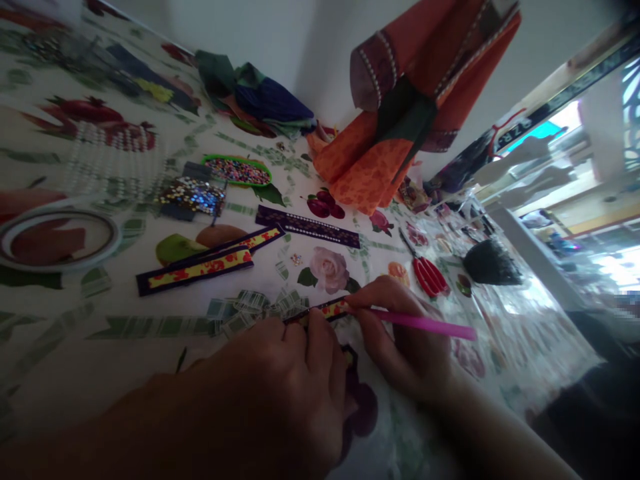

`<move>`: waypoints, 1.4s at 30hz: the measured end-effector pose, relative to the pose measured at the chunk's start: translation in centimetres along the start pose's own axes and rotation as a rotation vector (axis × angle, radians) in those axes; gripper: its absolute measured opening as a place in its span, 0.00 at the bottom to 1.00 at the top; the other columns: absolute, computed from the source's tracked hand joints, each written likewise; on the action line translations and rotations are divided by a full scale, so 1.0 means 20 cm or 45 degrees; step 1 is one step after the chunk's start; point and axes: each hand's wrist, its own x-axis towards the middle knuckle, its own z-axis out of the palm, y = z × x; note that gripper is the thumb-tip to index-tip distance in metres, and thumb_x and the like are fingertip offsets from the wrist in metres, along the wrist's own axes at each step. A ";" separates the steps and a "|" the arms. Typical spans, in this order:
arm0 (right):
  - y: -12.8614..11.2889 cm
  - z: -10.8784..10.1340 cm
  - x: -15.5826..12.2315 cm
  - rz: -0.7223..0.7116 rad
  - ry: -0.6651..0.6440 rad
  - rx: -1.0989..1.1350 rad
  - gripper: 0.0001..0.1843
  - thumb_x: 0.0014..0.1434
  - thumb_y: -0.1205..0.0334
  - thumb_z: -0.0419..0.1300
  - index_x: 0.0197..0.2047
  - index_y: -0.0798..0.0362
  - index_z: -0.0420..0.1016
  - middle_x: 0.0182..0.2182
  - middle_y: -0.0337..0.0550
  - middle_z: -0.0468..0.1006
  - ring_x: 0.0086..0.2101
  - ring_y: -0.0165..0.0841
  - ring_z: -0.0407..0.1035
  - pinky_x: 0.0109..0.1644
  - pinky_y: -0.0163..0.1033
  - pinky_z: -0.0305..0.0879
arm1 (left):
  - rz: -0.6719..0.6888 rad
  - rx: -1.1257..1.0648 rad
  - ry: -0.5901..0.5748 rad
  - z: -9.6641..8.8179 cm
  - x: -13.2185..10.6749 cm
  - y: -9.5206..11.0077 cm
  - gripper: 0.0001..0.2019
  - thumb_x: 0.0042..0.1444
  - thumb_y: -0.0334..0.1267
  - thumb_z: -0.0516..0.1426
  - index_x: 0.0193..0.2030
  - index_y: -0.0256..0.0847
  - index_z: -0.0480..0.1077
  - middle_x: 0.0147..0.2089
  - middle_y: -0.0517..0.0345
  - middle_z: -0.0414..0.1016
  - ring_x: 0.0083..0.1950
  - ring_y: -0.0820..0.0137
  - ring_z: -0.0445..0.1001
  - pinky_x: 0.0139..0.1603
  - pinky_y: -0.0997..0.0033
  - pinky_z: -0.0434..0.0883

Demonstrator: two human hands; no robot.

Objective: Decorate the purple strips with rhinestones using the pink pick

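Note:
My left hand (273, 387) is closed, its fingers pressing down on a narrow dark strip with a yellow and red pattern (327, 310) that lies on the flowered tablecloth (100, 347). My right hand (400, 340) pinches a thin pink stick (430, 325) and holds its tip at the right end of the same strip. Part of the strip is hidden under my left fingers.
Two similar patterned strips (200, 267) and a purple beaded band (307, 227) lie further back. A green tray of beads (237, 170), sequins (193, 195), a tape roll (60, 237), red-handled scissors (427, 273), a black brush (490, 263), folded cloths (260, 100) and an orange garment (400, 113) surround them.

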 end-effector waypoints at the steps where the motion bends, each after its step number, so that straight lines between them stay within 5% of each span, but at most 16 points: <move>1: -0.01 0.00 0.00 -0.020 0.005 -0.008 0.10 0.68 0.71 0.58 0.50 0.51 0.73 0.36 0.43 0.80 0.36 0.35 0.76 0.39 0.40 0.76 | 0.001 -0.003 0.000 0.00 0.00 0.00 0.17 0.71 0.31 0.50 0.43 0.25 0.80 0.37 0.37 0.86 0.28 0.54 0.82 0.18 0.60 0.73; 12: 0.01 0.01 -0.01 0.031 0.071 0.023 0.08 0.67 0.72 0.58 0.45 0.50 0.74 0.35 0.42 0.79 0.36 0.34 0.76 0.39 0.40 0.75 | 0.037 -0.010 -0.046 0.00 -0.02 -0.01 0.15 0.68 0.29 0.52 0.43 0.26 0.81 0.41 0.36 0.86 0.32 0.53 0.83 0.19 0.60 0.73; 21: 0.05 0.03 -0.04 0.408 0.317 0.488 0.09 0.74 0.63 0.58 0.49 0.47 0.80 0.36 0.40 0.84 0.36 0.34 0.81 0.43 0.41 0.81 | 0.026 0.016 -0.069 0.01 -0.01 -0.01 0.13 0.67 0.30 0.54 0.42 0.28 0.81 0.42 0.35 0.86 0.30 0.56 0.82 0.19 0.63 0.70; 27: 0.08 0.03 -0.03 0.455 0.464 0.526 0.10 0.74 0.58 0.58 0.48 0.48 0.81 0.36 0.43 0.82 0.34 0.35 0.80 0.40 0.43 0.80 | 0.049 0.048 -0.106 0.02 -0.03 -0.01 0.14 0.68 0.32 0.53 0.45 0.28 0.80 0.44 0.34 0.86 0.33 0.57 0.81 0.23 0.61 0.73; 35: 0.05 0.03 0.01 0.168 0.037 0.008 0.11 0.70 0.69 0.61 0.53 0.48 0.77 0.44 0.43 0.82 0.45 0.36 0.78 0.51 0.43 0.77 | 0.077 0.060 -0.142 0.02 -0.03 0.00 0.15 0.61 0.27 0.52 0.47 0.28 0.79 0.45 0.33 0.85 0.34 0.54 0.82 0.23 0.60 0.72; 42: 0.07 0.05 0.02 0.123 -0.034 -0.050 0.11 0.68 0.70 0.63 0.52 0.50 0.73 0.44 0.42 0.78 0.43 0.33 0.76 0.49 0.38 0.76 | 0.046 0.073 -0.183 0.00 -0.01 0.01 0.11 0.64 0.34 0.57 0.42 0.30 0.79 0.44 0.30 0.85 0.33 0.53 0.82 0.24 0.61 0.71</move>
